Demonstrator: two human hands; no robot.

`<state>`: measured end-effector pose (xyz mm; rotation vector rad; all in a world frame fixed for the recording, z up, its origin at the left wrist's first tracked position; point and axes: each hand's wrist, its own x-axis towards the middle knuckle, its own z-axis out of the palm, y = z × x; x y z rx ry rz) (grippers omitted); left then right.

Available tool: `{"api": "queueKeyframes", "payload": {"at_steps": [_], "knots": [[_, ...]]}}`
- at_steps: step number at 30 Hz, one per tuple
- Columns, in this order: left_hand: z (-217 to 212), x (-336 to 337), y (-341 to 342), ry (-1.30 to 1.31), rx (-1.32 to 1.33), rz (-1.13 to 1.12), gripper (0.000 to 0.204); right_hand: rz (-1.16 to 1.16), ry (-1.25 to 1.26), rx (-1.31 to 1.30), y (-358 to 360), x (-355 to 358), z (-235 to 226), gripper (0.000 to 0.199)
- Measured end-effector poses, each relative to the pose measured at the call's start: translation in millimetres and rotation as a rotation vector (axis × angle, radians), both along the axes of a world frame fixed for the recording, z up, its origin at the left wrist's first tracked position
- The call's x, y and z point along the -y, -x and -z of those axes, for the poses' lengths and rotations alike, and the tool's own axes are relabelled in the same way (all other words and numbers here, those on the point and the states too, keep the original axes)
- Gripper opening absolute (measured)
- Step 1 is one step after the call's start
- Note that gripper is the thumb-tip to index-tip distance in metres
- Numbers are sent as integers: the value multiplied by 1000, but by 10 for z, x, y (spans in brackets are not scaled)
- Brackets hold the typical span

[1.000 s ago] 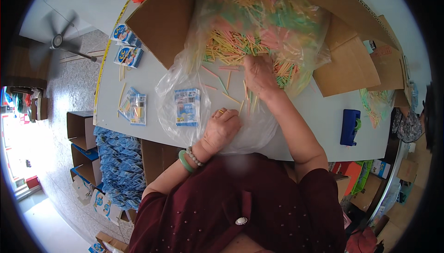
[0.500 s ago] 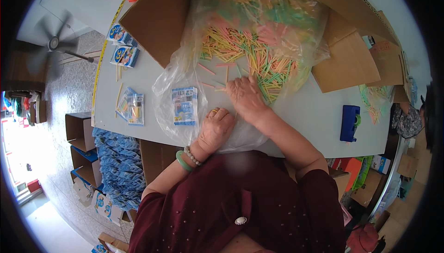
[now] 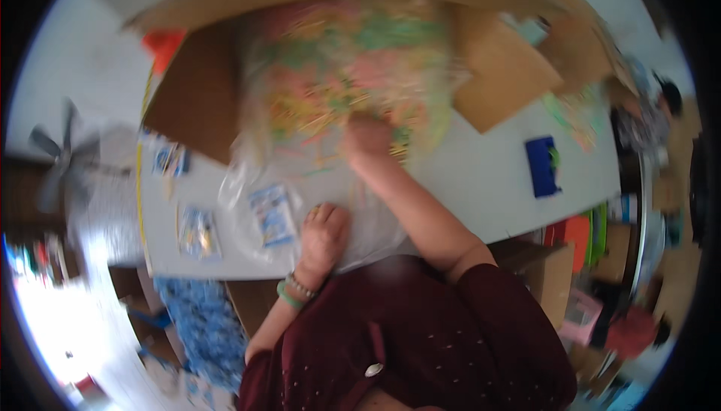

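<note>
My right hand [image 3: 368, 139] reaches into a loose heap of thin pastel sticks [image 3: 300, 113] in pink, yellow and green; motion blur hides its fingers. The sticks spill from a clear plastic bag [image 3: 239, 172] inside a cardboard box lying on its side. Closer to me, my left hand [image 3: 325, 237], with curled fingers, rests by the table's front edge; what it may hold is hidden. Just left of it lies a blue-and-white packet [image 3: 273, 216]. Another small printed packet [image 3: 198, 234], with pale sticks showing, is farther left.
Cardboard flaps [image 3: 197, 96] frame the heap. At the right stands a blue tape dispenser [image 3: 541, 167], with more sticks [image 3: 577, 114] beyond it. A mass of blue packets [image 3: 203, 328] fills a spot below the left table edge. A fan [image 3: 64, 157] is at far left; a person [image 3: 642, 122] is at far right.
The view has shifted and blurred. My right hand has moved away from my left hand, farther into the stick heap. My left hand stays near the front edge, still curled.
</note>
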<state>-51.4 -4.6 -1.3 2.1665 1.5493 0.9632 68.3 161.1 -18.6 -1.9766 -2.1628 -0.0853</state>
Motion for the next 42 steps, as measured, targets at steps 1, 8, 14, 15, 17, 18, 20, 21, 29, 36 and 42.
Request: {"api": "queueKeyframes", "payload": {"at_steps": [1,8,14,15,17,18,20,21,29,36,42], "knots": [[-21,-11,-7,-2,5,13,7,43,7,5,27,-37,48,12],[36,-28,-32,-22,-17,72,7,-50,43,-312,-106,27,-121,11],[59,-24,-62,5,-24,41,6,-123,-194,-399,-264,240,-250,20],[50,-39,-70,7,-32,37,6,-170,-352,-339,-293,274,-234,21],[31,-21,-67,8,-23,51,6,-169,-431,-320,-307,311,-234,19],[38,-16,-40,21,-19,43,5,-213,-403,-415,-294,280,-241,18],[36,10,15,38,-28,11,4,-277,-368,-529,-255,275,-278,16],[42,12,72,77,63,35,1,-317,-287,-700,-229,266,-287,13],[-552,-361,32,50,628,-73,43,-663,223,-979,4,750,-289,12],[-308,-204,71,124,517,-378,27,-616,282,-1027,10,841,-165,11],[-325,-336,161,31,435,-309,29,-639,360,-1008,23,787,-197,14]]}}
